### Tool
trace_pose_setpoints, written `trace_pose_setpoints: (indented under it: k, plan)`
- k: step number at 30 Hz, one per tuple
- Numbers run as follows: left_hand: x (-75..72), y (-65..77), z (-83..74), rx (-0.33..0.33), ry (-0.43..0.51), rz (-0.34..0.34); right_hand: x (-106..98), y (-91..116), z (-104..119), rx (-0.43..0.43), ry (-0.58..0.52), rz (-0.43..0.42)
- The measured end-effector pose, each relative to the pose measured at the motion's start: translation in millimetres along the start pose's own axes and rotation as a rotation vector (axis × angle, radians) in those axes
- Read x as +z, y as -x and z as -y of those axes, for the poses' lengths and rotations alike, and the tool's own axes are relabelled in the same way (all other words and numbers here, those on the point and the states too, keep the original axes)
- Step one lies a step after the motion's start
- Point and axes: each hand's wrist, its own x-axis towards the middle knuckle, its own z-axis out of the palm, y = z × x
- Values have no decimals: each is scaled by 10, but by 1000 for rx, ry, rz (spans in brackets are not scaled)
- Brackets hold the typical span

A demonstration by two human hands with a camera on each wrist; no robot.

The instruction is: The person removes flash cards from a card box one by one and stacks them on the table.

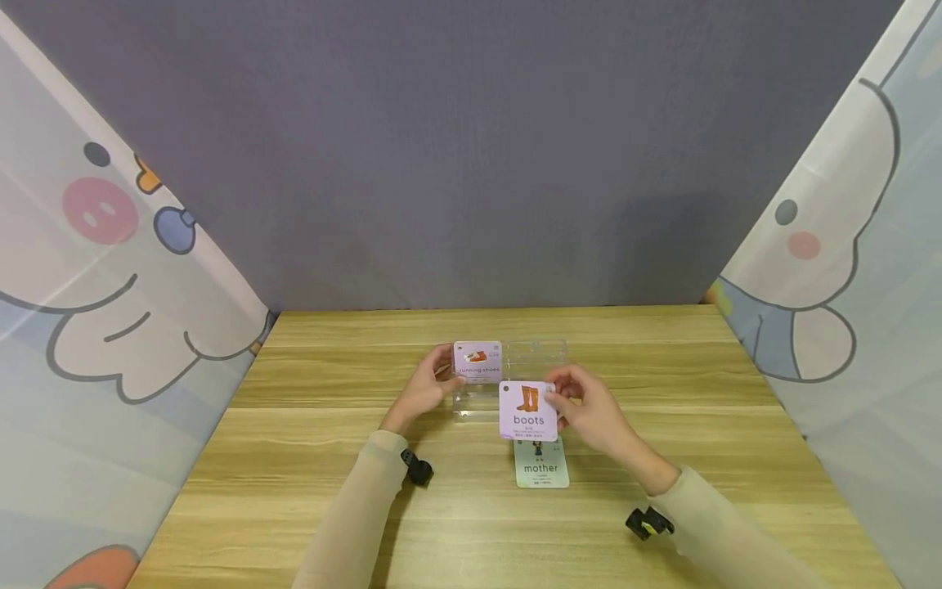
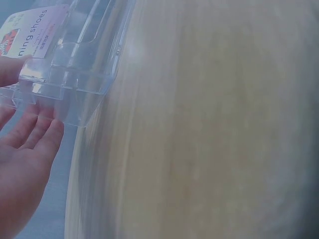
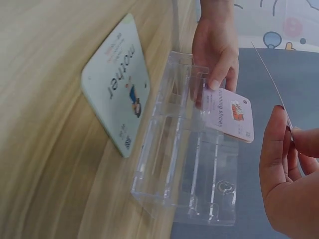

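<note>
A clear plastic stepped card rack (image 1: 536, 352) stands on the table. Its left end is gripped by my left hand (image 1: 425, 391), thumb in front by the lower corner of a lilac "running shoes" card (image 1: 478, 360) that stands in the rack. My right hand (image 1: 592, 415) pinches the right edge of a lilac "boots" card (image 1: 528, 409), held up in front of the rack; the right wrist view shows this card edge-on, apart from the rack. A pale green "mother" card (image 3: 117, 89) is in front of the rack, its top partly hidden by the boots card in the head view.
The wood-grain table (image 1: 309, 491) carries the rack. Behind it rises a grey partition (image 1: 471, 164). Curtains with cartoon animals hang at the left (image 1: 66, 343) and right (image 1: 868, 393). A black device sits on each wrist.
</note>
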Motion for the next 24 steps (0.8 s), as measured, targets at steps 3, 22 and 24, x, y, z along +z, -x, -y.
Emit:
trace_pose_setpoints:
  k: [3, 22, 24]
  plan:
    - [-1, -1, -1, -8, -8, -3, -6, 22, -33, 8, 7, -3]
    - [0, 23, -65, -16, -13, 8, 12, 90, -165, 73, 37, 52]
    - [-2, 24, -63, -16, -9, 10, 23, 97, -187, 83, 40, 55]
